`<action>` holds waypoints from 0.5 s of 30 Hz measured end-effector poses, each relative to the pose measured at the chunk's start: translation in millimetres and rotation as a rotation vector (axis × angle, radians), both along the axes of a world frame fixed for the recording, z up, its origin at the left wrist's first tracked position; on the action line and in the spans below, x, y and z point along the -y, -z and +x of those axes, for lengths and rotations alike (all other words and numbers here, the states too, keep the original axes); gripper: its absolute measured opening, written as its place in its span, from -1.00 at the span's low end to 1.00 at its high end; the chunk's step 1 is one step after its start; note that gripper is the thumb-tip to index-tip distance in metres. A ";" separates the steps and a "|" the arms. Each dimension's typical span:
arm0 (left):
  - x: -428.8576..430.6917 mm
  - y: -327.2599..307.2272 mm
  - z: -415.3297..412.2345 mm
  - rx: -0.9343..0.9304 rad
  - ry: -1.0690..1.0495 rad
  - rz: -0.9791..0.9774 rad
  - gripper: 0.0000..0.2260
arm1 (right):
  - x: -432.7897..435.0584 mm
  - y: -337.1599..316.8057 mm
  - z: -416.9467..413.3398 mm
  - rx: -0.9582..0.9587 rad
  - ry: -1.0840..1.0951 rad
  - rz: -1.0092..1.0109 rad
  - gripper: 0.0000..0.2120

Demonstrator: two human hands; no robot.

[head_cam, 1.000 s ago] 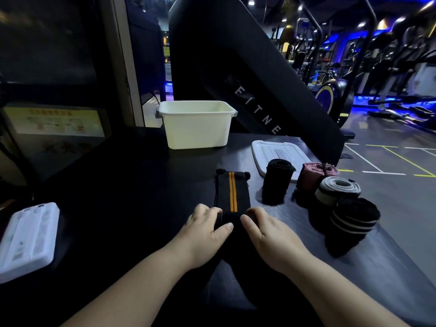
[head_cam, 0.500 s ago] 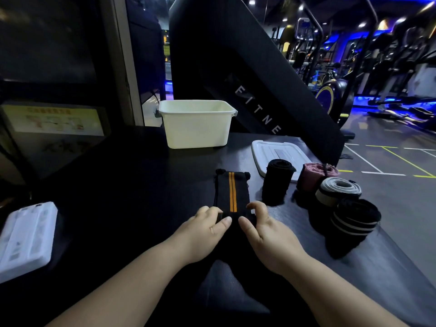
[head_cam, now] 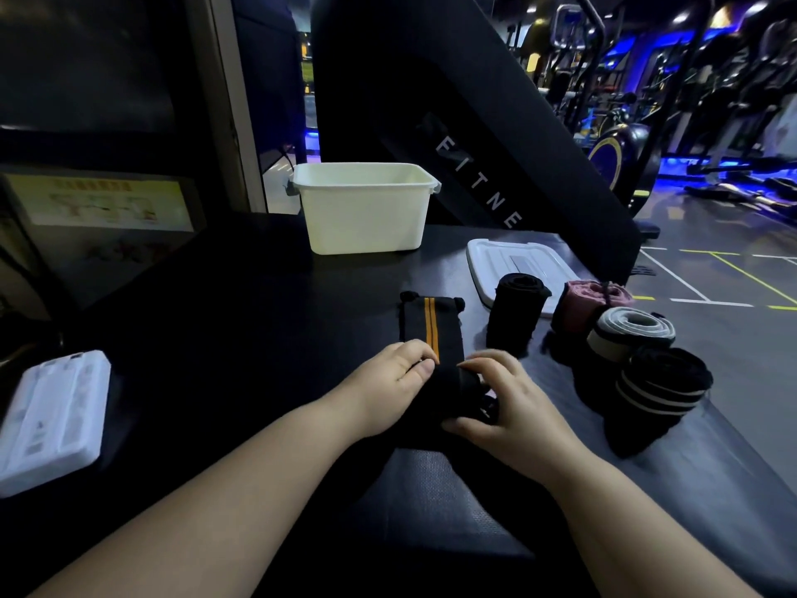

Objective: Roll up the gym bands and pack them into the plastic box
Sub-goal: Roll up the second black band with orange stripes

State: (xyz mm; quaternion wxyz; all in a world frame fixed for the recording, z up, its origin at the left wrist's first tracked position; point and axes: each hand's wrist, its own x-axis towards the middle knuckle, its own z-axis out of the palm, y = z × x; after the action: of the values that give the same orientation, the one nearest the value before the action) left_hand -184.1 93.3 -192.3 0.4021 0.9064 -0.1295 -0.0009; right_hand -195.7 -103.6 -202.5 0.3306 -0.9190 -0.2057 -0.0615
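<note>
Table (head_cam: 224, 330): we see a broad black top. It runs well beyond the fingertips on the left, with open dark surface there. Its right edge drops away just past the finished rolls.
Plastic box (head_cam: 364, 217): cream-white, open-topped and upright, it stands well beyond the fingers and straight ahead. We see bare tabletop between it and them.
Flat white piece (head_cam: 51, 420): ribbed, it lies far to the left of the fingers at the table's near-left edge.
Lid (head_cam: 509, 261): white and flat, it lies beyond and to the right of the fingers, with the black roll partly in front of it.
Left hand (head_cam: 384, 390): the fingers (head_cam: 420, 369) are curled, with the thumb pinching the band's left edge.
Right hand (head_cam: 513, 407): the fingers and thumb are wrapped round the rolled end of the band.
Band (head_cam: 431, 325): black with two orange stripes down its length. The near end is rolled between both hands, and the flat end stretches away from the fingertips toward the box.
Striped roll (head_cam: 660, 390): black with pale stripes, it sits near the right fingers.
Grey-white roll (head_cam: 629, 334): just beyond the striped roll, touching it.
Black roll (head_cam: 515, 310): upright, just beyond the right fingertips.
Pink roll (head_cam: 582, 304): farthest right, beside the lid.
</note>
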 end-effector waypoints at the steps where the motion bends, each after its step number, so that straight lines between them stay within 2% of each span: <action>1: 0.5 -0.7 2.7 -0.014 0.002 -0.003 -0.82 | 0.6 1.0 0.8 -0.002 0.004 0.025 -0.40; 3: 0.9 -0.3 7.5 -0.009 -0.010 0.018 -0.78 | -1.0 0.1 2.5 -0.031 0.020 0.082 -0.41; 5: -0.6 2.0 10.2 0.051 -0.039 0.025 -0.74 | -1.7 1.0 5.7 -0.021 0.027 0.077 -0.51; 8: -3.6 6.7 7.9 0.119 -0.011 -0.095 -0.76 | -1.3 1.1 10.2 -0.050 0.037 0.083 -0.61; 11: -8.1 11.0 3.3 0.074 0.077 -0.179 -0.79 | -1.5 -1.9 15.8 -0.115 0.077 0.108 -0.68; 15: -13.4 12.8 3.4 0.060 0.127 -0.040 -0.57 | -2.0 -10.4 24.6 -0.125 0.071 0.008 -0.64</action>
State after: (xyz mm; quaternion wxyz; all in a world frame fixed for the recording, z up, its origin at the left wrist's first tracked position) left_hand -180.7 106.7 -205.1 0.4151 0.8878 -0.1985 0.0034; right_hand -171.2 -101.6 -192.1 0.3443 -0.9264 -0.1518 -0.0162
